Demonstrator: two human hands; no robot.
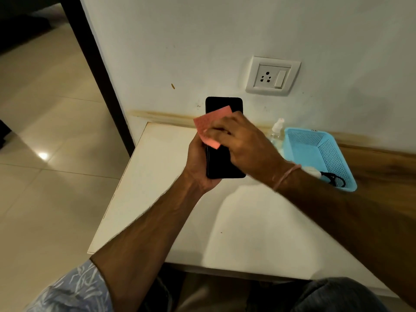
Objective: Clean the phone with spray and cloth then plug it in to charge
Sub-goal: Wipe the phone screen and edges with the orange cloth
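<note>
Here the left hand [198, 163] grips the phone [221, 159] by its lower left edge above the table [157, 188], long axis pointing at the wall; the right hand [245, 143], fingers curled, holds the cloth [210, 128] on the upper screen; the socket [272, 75] lies up-right.

We see a white bench [157, 199] mid-frame; right of centre, a spray bottle [277, 131] and blue basket [333, 158] stand on it.

My white table [157, 199] butts its far edge against a white wall [180, 41], stained brown along the join. A wood-grain strip [382, 167] runs along the far right edge. To my left, glossy cream floor tiles [45, 104] show a bright glare spot [42, 156]; a dark post [94, 64] edges the wall.
</note>
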